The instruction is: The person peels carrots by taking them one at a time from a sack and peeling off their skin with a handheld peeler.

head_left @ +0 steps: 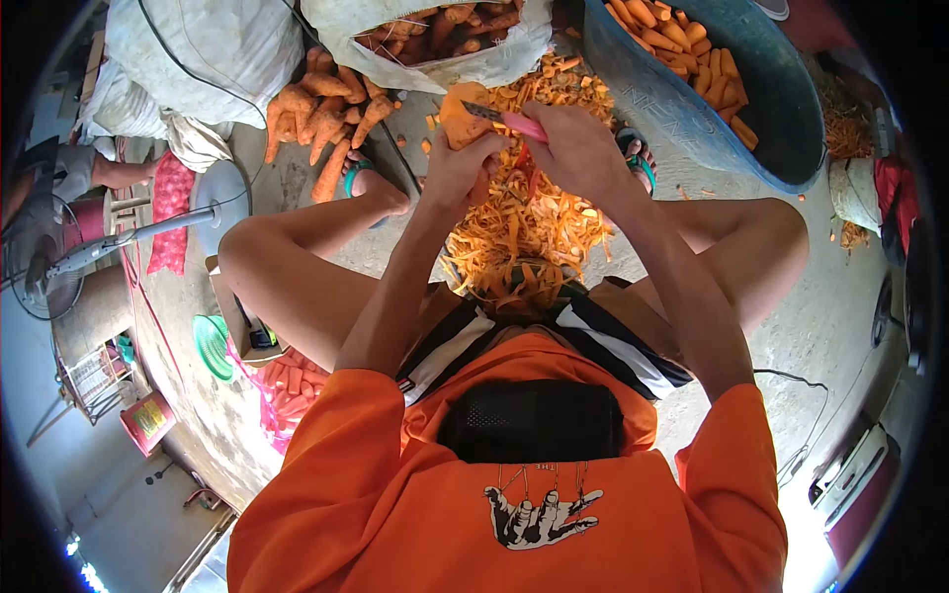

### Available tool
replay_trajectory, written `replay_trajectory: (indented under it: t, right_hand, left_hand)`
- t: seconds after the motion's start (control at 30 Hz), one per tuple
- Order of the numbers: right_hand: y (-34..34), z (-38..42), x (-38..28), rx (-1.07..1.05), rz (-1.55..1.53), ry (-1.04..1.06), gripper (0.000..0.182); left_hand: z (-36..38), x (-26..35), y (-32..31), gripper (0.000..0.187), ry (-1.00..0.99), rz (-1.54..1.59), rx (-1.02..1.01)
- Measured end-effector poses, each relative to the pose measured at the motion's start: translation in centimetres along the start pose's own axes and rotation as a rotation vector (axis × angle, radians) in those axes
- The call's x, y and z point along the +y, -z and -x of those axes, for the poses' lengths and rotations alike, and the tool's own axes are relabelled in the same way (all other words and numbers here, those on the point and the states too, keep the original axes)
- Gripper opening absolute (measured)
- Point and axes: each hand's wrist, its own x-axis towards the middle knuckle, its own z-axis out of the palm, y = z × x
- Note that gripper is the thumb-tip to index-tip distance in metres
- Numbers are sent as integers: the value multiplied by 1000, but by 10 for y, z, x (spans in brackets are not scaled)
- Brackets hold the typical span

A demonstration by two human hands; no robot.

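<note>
My left hand (463, 170) is closed around a thick orange carrot (461, 124), holding it up over the floor between my legs. A knife with a pink handle (524, 126) is gripped in my right hand (573, 143). Its dark blade (481, 111) points left and lies against the upper part of the carrot. Below both hands is a heap of orange peelings (534, 227) and small carrot pieces, spread between my feet. The fingertips of my right hand are partly hidden behind the handle.
Unpeeled carrots (321, 109) lie piled on the floor at upper left. An open white sack (445, 74) holds more. At upper right, a blue container (712, 124) holds peeled carrots (682, 44). A fan (44, 247) and another person's leg (119, 173) are at left.
</note>
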Motion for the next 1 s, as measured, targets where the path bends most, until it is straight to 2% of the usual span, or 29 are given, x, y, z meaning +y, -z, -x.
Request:
replay_trajectory:
  t: [0.1,0.3,0.37,0.4,0.47,0.6,0.67,0.7,0.77,0.8,0.87,1.0]
  right_hand:
    - [0,-4,5,23,-9,54,24]
    - [-14,-14,32,-3,-28,104,25]
    - [-11,-28,48,-338,-159,-237,34]
    - [-16,-32,70,-331,-160,-241,34]
    - [-29,-24,121,-509,-18,-421,44]
    - [-5,-19,139,-490,113,-450,41]
    - [7,-17,134,-375,72,-476,42]
    - [11,-17,128,-375,68,-470,42]
    - [16,-15,117,-126,-80,-385,36]
    - [18,-15,110,-127,-88,-387,36]
    - [23,-18,97,-15,-172,-304,37]
    - [33,-24,69,66,-324,-265,39]
  left_hand:
    - [-1,-1,0,12,-14,51,-1]
    - [-1,-2,11,12,16,-109,-47]
    - [3,2,9,14,-111,-279,-128]
    - [3,4,7,14,-112,-282,-135]
    - [7,10,2,27,-175,-357,-285]
    - [11,24,-8,42,-212,-169,-202]
    - [6,17,1,54,-62,-33,-52]
    - [4,16,5,54,-65,-37,-47]
    - [-2,16,12,61,127,318,-30]
    - [-3,16,12,61,131,313,-26]
    - [-6,15,10,69,109,556,-63]
    - [-17,14,14,77,49,513,-74]
